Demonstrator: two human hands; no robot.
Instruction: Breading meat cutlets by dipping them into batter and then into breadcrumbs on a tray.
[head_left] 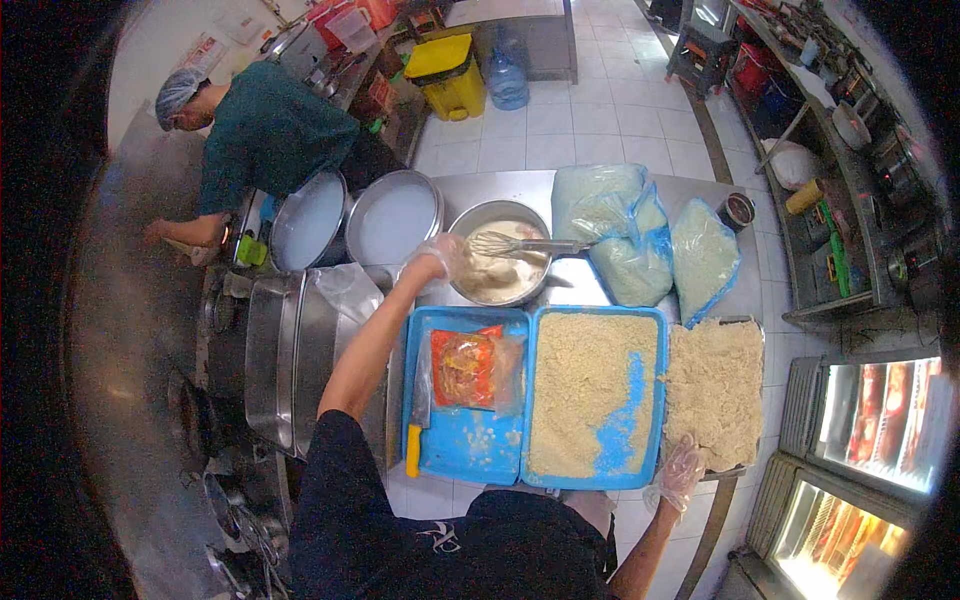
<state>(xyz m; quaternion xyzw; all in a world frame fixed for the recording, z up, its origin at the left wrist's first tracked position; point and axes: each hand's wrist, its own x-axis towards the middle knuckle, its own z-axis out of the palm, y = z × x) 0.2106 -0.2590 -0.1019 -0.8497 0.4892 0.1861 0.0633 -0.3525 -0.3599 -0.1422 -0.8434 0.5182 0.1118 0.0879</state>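
My left hand [436,260], in a clear plastic glove, is at the left rim of a round metal bowl [478,296] of pale batter; its fingers are too indistinct to tell their grip. A whisk [510,244] lies across this bowl, apart from the hand. My right hand [679,476], also gloved, rests with outstretched fingers at the near edge of a tray of breaded pieces [714,390]. Between my arms sit a blue tray of crumbs [585,390] and another blue tray [468,455] holding an orange-red plastic packet [466,368] and a yellow-handled knife [414,440].
Bags of crumbs [610,230] lie behind the trays, near a small dark container [737,211]. Two large pots of whitish liquid [395,218] stand far left, by a co-worker [270,130] in green. Steel pans [275,360] are at my left, a lit display case [850,520] at right.
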